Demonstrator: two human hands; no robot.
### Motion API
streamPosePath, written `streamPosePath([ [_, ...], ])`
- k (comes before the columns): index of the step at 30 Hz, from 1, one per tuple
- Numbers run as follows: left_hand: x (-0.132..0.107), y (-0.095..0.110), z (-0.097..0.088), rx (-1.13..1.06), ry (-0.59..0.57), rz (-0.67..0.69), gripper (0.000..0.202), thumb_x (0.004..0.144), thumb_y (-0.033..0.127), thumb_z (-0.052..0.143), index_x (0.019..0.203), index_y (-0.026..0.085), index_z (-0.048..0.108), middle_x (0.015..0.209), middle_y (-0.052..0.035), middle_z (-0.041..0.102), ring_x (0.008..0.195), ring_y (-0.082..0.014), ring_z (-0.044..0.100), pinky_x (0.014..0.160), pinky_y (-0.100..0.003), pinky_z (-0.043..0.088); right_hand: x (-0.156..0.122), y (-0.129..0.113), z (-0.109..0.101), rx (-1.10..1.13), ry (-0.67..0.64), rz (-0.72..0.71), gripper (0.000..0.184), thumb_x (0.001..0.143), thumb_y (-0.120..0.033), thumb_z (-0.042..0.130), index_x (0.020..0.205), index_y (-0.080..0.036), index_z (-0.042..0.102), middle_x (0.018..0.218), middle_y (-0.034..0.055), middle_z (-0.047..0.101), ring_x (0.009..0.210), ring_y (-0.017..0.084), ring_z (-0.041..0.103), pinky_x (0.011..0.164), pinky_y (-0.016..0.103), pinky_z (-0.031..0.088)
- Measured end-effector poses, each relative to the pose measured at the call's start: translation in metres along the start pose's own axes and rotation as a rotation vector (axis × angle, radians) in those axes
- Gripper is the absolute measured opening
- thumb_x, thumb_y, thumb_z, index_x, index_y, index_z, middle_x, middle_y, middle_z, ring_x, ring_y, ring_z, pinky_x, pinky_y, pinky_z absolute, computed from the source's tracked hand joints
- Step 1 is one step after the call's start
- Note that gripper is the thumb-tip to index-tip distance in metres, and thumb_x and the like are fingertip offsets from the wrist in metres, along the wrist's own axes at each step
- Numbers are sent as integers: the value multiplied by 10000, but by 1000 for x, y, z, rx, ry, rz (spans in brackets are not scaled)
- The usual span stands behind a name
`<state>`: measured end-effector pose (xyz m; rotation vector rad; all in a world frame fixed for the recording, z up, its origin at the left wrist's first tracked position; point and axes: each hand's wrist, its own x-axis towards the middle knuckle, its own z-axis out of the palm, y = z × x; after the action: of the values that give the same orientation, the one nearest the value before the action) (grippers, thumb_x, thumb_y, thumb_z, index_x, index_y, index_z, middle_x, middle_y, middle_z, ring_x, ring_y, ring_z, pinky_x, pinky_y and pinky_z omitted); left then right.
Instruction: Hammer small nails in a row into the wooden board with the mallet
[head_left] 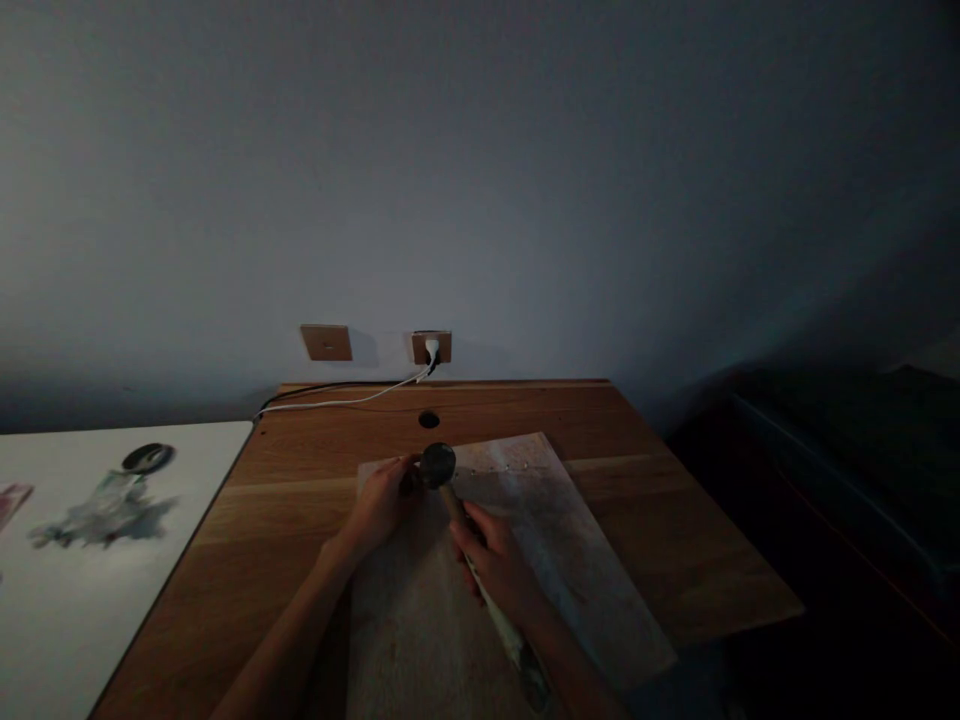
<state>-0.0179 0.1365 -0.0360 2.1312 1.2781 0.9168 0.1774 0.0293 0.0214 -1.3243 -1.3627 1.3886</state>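
Note:
A pale worn board (570, 560) lies on the wooden desk (300, 470). My right hand (499, 565) is closed round the handle of a hammer (439, 467), whose dark round head sits over the board's far left corner. My left hand (384, 500) rests at that same corner, fingers pinched together just left of the hammer head. What the fingers hold is too small and too dark to make out. The room is dim.
A white table (112, 600) with a dark round object and a crumpled clear thing stands to the left. Behind the desk, a wall socket (431, 347) holds a white plug with a cable running left. A cable hole (429, 419) is in the desktop. Dark furniture fills the right.

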Motion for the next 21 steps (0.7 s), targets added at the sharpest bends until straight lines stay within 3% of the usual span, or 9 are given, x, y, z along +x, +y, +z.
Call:
streamPosePath([
  [5, -1, -6, 4, -3, 15, -18, 533, 743, 71, 581, 1260, 192, 618, 1030, -59, 755, 910, -219, 715, 807, -301, 548, 2, 6, 5, -44, 18, 17, 304, 946, -504, 505, 906, -205, 539, 662, -88, 486, 347, 44, 421, 289, 161, 328],
  [13, 0, -2, 3, -22, 6, -31, 551, 730, 75, 566, 1265, 190, 632, 948, -54, 777, 850, -229, 737, 771, -310, 557, 1, 13, 9, -54, 26, 6, 305, 953, -507, 504, 865, -216, 522, 649, -88, 474, 348, 39, 419, 293, 152, 317],
  [21, 0, 1, 0, -32, -22, -38, 554, 767, 83, 571, 1308, 201, 590, 1059, -59, 752, 944, -217, 710, 875, -338, 544, -5, 12, 1, -35, 5, -2, 333, 941, -533, 519, 852, -212, 523, 652, -87, 484, 345, 41, 411, 291, 164, 304],
])
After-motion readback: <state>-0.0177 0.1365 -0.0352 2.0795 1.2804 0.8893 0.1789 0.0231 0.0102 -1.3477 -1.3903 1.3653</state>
